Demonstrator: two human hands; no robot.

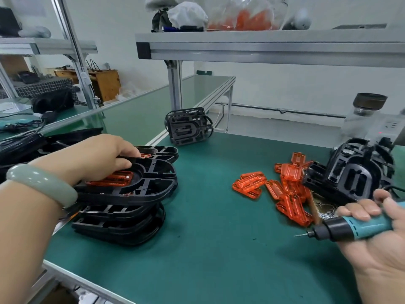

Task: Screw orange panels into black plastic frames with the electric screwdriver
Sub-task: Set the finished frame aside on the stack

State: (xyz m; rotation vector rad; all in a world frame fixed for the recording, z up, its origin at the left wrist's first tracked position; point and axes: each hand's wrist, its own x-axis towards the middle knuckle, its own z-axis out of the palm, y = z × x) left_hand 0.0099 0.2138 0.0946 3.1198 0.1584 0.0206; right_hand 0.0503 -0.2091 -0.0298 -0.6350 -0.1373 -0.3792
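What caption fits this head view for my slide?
Left hand grips the top black frame of a stack, orange panel fitted; right hand holds the electric screwdriver near loose orange panels.

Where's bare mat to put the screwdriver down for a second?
Bare green mat runs down the middle, between the stack of black frames and the loose orange panels, reaching the near edge. The right side is crowded.

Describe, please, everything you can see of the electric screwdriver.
The electric screwdriver has a teal barrel with dark dashed markings, a black plastic-looking collar and a thin metal bit. The right hand grips the barrel, holding it nearly level, bit pointing left, over the green mat. Its rear end is hidden.
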